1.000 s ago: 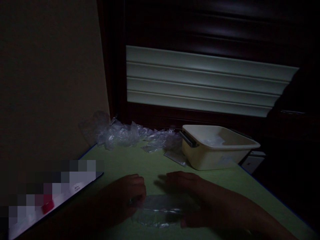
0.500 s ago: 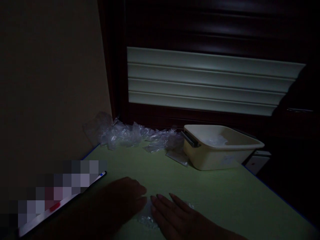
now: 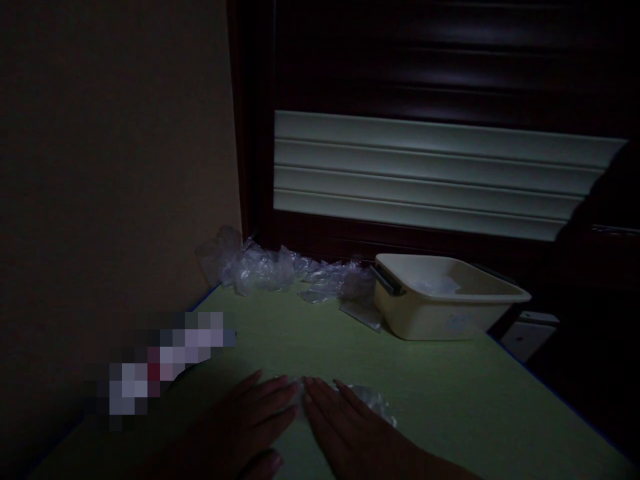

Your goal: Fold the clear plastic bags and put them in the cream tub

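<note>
On the green tabletop (image 3: 300,343), near its front, a clear plastic bag (image 3: 373,401) lies partly under my hands. My left hand (image 3: 257,417) is laid flat with its fingers spread, the fingertips at the bag's left part. Beside it, my right hand (image 3: 347,427) rests flat on the bag, fingers stretched forward. The two hands nearly meet at the index fingers. Part of the bag shows beyond the right fingers; the rest is hidden beneath the hands. The scene is dim.
Crumpled clear bags (image 3: 265,267) line the table's back edge. A cream bin (image 3: 435,317) with dark handles stands back right, clear plastic inside. Behind its right side is a white box (image 3: 527,337). A blurred-out flat object (image 3: 170,360) lies left. A louvred door (image 3: 425,167) is behind.
My left hand has gone from bunched fingers to spread flat beside the right hand. More of the bag shows right of my right hand. The camera view has shifted slightly left.
</note>
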Available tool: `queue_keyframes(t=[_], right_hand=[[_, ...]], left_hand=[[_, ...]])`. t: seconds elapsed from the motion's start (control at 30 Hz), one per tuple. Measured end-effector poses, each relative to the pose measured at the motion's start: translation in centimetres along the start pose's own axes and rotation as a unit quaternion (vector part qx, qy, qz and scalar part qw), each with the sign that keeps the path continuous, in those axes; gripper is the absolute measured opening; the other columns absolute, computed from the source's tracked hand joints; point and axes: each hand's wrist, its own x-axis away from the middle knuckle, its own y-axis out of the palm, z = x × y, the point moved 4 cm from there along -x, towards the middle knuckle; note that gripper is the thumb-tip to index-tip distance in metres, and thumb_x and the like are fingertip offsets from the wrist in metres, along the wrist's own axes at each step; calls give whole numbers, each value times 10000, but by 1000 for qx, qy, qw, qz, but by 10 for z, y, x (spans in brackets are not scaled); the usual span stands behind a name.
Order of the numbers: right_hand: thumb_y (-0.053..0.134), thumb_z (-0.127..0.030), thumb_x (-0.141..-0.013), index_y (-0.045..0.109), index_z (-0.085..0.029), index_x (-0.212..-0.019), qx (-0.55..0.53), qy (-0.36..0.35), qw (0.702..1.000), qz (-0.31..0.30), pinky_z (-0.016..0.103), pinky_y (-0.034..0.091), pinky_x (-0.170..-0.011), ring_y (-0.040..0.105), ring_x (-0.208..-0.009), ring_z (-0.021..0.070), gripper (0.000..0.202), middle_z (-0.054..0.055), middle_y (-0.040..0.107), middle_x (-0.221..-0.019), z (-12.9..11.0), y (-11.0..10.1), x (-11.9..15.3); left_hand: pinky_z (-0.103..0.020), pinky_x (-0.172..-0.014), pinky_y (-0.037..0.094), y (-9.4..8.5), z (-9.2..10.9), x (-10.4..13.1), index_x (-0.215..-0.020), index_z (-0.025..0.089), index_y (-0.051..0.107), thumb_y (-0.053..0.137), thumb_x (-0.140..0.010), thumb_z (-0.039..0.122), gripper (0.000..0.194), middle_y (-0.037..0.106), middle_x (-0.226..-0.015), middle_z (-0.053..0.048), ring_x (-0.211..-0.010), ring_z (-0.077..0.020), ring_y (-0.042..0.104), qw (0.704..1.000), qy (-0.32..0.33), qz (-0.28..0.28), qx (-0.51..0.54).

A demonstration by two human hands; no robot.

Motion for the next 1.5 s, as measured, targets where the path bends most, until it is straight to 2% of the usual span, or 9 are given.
queue_keyframes(t=[0.17,0.3,0.43,0.57,0.8,0.93,1.03,1.23,1.5], right_hand=[[437,-428,-931,289,-26,-1416,-76,56,994,-56,376,407,-1021,358,-1315,277,648,210,347,-1423,13,10,35],[440,-485,-904,145,-79,-1470,-145,112,978,-96,487,383,-1024,257,-1351,309,757,211,260,-1460,27,-10,74],[414,-414,-939,318,-94,-1426,-148,213,953,-155,480,374,-1033,340,-1325,301,591,194,346,-1443,38,-36,76],[439,-207,-926,541,-127,-1244,-134,268,950,-89,389,482,-885,585,-1045,245,344,164,612,-1183,45,-41,40],[529,-115,-869,657,-165,-849,-121,201,968,-90,301,456,-783,608,-779,171,138,56,664,-819,53,-17,-2],[482,-97,-892,674,-173,-904,-166,212,962,-39,285,454,-829,630,-895,169,208,77,694,-925,67,-11,8],[460,-70,-887,672,-175,-983,-210,206,956,7,309,464,-856,632,-953,183,255,94,697,-1029,73,-12,15],[466,-129,-917,628,-211,-1117,-243,175,954,9,297,462,-866,620,-986,172,270,73,680,-1086,71,-23,20],[504,-124,-898,649,-177,-966,-169,94,980,-39,282,447,-690,606,-746,164,169,36,686,-850,56,-27,20]], left_hand=[[-373,-1074,340,-2,5,1,-1319,234,448,570,-835,162,504,502,-1366,-21,-1255,-205,453,999,-10,-52,5],[-423,-1048,370,-4,5,0,-1310,221,453,613,-816,195,520,500,-1367,-45,-1246,-246,458,998,-17,-64,17],[-451,-943,450,-4,6,-10,-1264,195,510,639,-788,204,493,532,-1330,-90,-1174,-297,508,997,-21,-70,13],[-444,-812,493,-2,14,-35,-1057,165,642,604,-819,215,246,643,-1136,-106,-979,-298,586,989,-88,-119,21],[-456,-783,474,-1,32,-66,-1020,131,655,583,-845,251,224,675,-953,-128,-881,-300,592,977,-115,-182,-2],[-347,-824,465,-2,21,-71,-919,159,647,575,-776,101,171,676,-897,-65,-877,-222,591,987,4,-135,89],[-316,-964,406,5,4,-71,-1004,164,631,495,-698,5,371,651,-1088,-70,-1074,-200,548,984,60,-70,155],[-328,-959,437,21,-3,-66,-1071,200,617,450,-672,-14,483,628,-1196,-62,-1111,-199,557,988,41,-39,141],[-329,-995,399,23,-2,-63,-1078,183,601,436,-690,-14,466,623,-1207,-59,-1124,-195,544,990,44,-16,133]])
